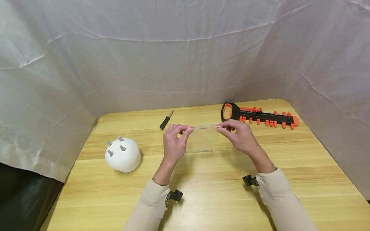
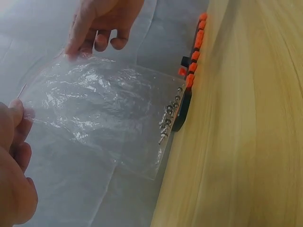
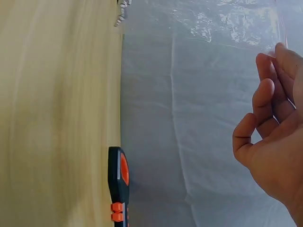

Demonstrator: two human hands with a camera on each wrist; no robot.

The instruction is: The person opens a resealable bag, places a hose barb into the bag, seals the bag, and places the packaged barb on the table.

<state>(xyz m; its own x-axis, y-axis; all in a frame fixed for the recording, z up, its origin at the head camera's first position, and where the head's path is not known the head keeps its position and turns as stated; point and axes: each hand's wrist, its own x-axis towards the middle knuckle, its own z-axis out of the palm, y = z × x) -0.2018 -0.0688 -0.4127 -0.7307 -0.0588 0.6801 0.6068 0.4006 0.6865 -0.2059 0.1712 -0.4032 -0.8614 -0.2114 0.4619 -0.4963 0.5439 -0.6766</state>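
A clear plastic zip bag (image 2: 109,104) hangs between the two hands, held by its top edge. My left hand (image 1: 175,141) pinches one top corner between thumb and index finger. The opposite corner is pinched by my right hand (image 1: 240,136), whose other fingers curl loosely, as the right wrist view shows. Several small metal screws (image 2: 169,113) lie along the bag's bottom edge. Below the hands is the wooden table; the bag's bottom appears to hang above it.
On the left a white rounded object (image 1: 124,157) stands with several grey pegs on top. A black-handled screwdriver (image 1: 166,120) lies near the back. At back right is a black bar-shaped holder (image 1: 266,117) with orange clips and a handle. Grey cloth (image 1: 173,64) surrounds the table (image 1: 208,205).
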